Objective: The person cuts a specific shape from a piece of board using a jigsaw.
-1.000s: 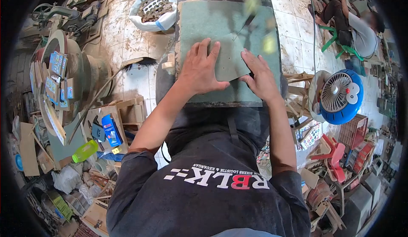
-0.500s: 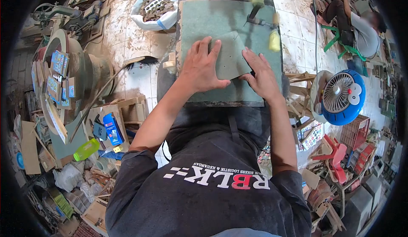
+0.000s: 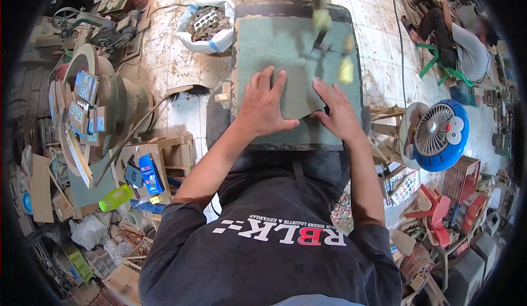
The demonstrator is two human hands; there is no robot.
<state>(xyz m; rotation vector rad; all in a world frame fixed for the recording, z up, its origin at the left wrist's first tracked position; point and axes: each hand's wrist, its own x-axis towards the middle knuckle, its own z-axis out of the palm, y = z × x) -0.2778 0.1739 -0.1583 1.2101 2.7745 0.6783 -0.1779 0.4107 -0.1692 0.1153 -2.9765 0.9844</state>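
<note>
A thin grey-green board [image 3: 299, 93] with small dark dots lies flat on the green machine table [image 3: 266, 34]. My left hand [image 3: 264, 105] rests at the board's left side, fingers spread and thumb stretched along its near edge. On the opposite side my right hand [image 3: 336, 111] lies with fingers extended along the right edge, thumb by the near corner. Both hands are open and touch the board. Just beyond its far corner hangs a machine arm with a thin dark pointed part [image 3: 319, 39], and a yellow-wrapped piece [image 3: 346, 70] beside it.
A white sack [image 3: 204, 43] of dark cut pieces stands on the tiled floor at the far left. On the left are a round stand with small printed boards [image 3: 88, 108] and a green bottle [image 3: 115, 198]. A blue fan [image 3: 442, 135] and a seated person [image 3: 469, 45] are right.
The whole view has shifted, so the table and hands appear slightly lower. Against the table, the board and both hands show hardly any movement.
</note>
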